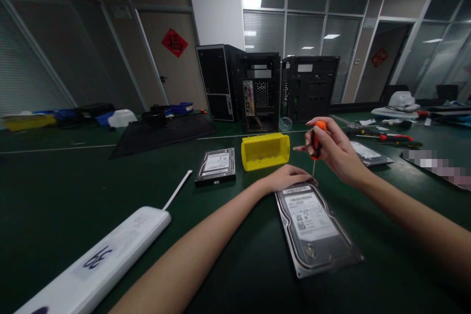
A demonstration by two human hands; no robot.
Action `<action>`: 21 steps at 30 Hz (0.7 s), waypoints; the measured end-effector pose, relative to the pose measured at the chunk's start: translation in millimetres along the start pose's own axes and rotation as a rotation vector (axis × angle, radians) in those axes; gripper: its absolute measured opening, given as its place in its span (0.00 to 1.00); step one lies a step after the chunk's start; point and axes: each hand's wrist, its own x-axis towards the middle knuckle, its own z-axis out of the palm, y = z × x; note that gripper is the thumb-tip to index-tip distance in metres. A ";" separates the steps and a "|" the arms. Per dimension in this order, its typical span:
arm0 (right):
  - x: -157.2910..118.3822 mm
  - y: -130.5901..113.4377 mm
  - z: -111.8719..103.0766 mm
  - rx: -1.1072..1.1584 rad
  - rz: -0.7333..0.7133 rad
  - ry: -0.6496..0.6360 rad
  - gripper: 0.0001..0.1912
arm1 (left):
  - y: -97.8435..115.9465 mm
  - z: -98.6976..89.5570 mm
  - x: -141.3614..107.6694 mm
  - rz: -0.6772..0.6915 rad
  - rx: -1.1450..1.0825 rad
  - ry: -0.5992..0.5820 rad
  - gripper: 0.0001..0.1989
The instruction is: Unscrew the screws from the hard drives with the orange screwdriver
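Observation:
A hard drive (pixel 312 221) with a white label lies on the green table in front of me, its label side up. My left hand (pixel 289 178) rests over its far edge and steadies it, fingers together and partly hidden. Above the far right corner, my right hand (pixel 336 149) grips the orange and black handle of a screwdriver (pixel 318 132). The screwdriver stands nearly upright, its thin shaft pointing down at that corner. Whether the tip sits in a screw is too small to tell.
A yellow bin (pixel 265 162) holding small screws stands beyond my left hand. Left of it lies another hard drive (pixel 216 164); a third drive (pixel 370 153) is partly behind my right wrist. A white power strip (pixel 110 250) lies at left. Computer cases (pixel 311 88) stand behind.

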 end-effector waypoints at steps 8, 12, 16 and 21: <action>4.2 3.0 -5.8 0.062 -0.016 0.056 0.06 | -2.1 0.7 0.7 0.007 -0.023 -0.003 0.18; 4.9 5.8 -3.4 0.015 -0.013 0.099 0.11 | -1.6 0.5 0.6 -0.012 -0.021 0.000 0.18; 3.9 6.3 0.8 -0.027 -0.039 0.145 0.15 | 0.8 0.2 0.1 -0.011 -0.034 -0.004 0.18; 2.8 1.9 4.4 -0.023 -0.003 0.119 0.13 | 0.4 0.6 0.2 0.013 -0.034 -0.012 0.18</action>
